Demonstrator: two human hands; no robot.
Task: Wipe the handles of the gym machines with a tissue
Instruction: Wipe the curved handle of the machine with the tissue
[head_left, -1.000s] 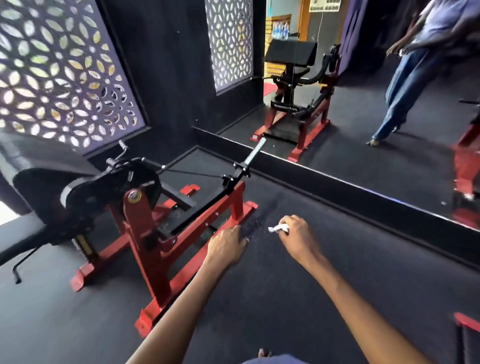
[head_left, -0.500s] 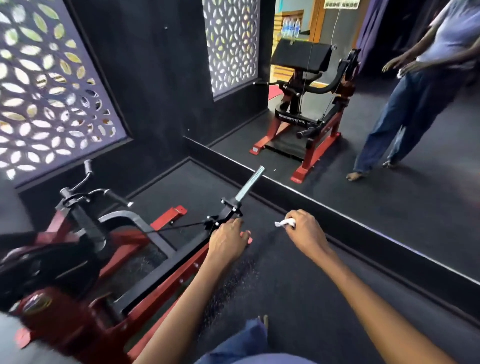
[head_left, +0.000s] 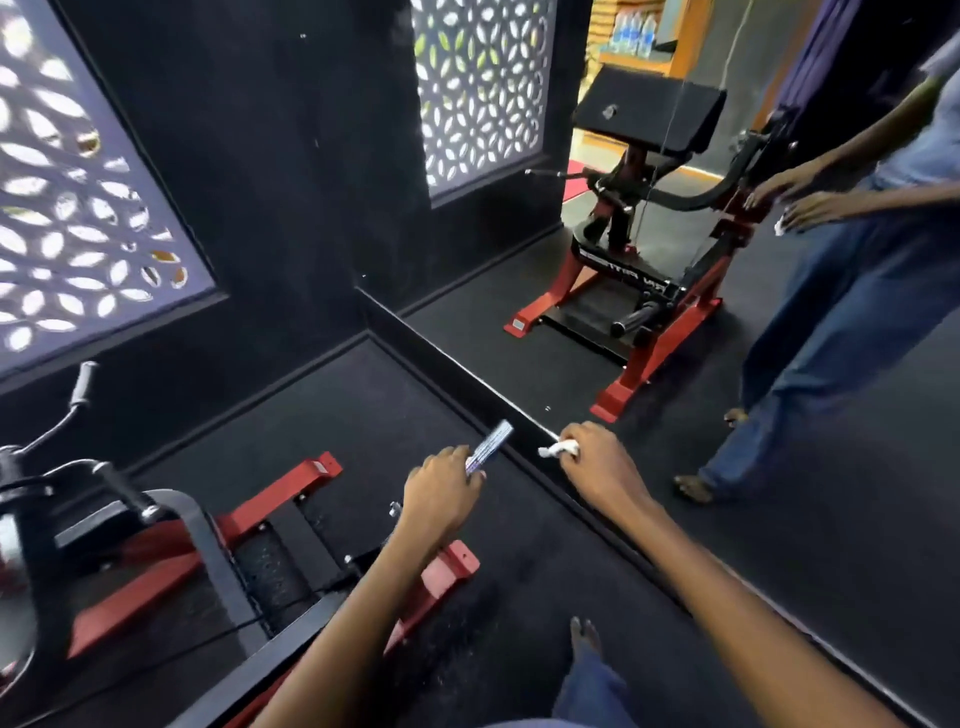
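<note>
Your left hand (head_left: 441, 491) grips the chrome bar (head_left: 489, 447) at the machine's front end. Your right hand (head_left: 592, 457) pinches the tissue (head_left: 558, 448) just beside it, not touching; wiping here appears not yet begun.

white lettering on mirrored machine (head_left: 618, 260), reversed, not legible

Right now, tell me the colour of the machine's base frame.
Red, with black parts; the base frame shows clearly in the head view.

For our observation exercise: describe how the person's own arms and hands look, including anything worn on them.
Both arms are bare to the frame's edge: no sleeves, gloves, watch or rings show on the left hand or right hand. Both forearms are slim and long.
</note>
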